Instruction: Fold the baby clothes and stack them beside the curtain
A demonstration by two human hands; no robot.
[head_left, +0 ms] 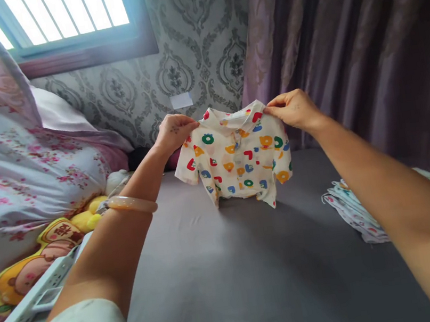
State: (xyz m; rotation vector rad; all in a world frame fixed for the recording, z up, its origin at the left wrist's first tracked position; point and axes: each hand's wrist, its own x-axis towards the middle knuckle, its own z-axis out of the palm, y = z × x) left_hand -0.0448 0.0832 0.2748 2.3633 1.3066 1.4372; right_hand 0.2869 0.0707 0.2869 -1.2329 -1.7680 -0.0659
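Observation:
A small white short-sleeved shirt (239, 160) with a collar and colourful printed shapes hangs upright in front of me, spread wide. My left hand (176, 131) pinches it at the shoulder on the left, fingers closed on the cloth. At the opposite shoulder, close to the collar, my right hand (293, 109) grips it the same way. The shirt's lower edge hangs just over or touches the grey sheet (215, 268); I cannot tell which. A pale bangle (132, 204) circles my left forearm.
Folded patterned clothes (356, 212) lie at the right, partly behind my right forearm. On the left are a white metal rail (24, 318), a yellow plush toy (32, 266) and floral bedding (31, 177). Purple curtains (348, 55) and a patterned wall (197, 40) stand behind.

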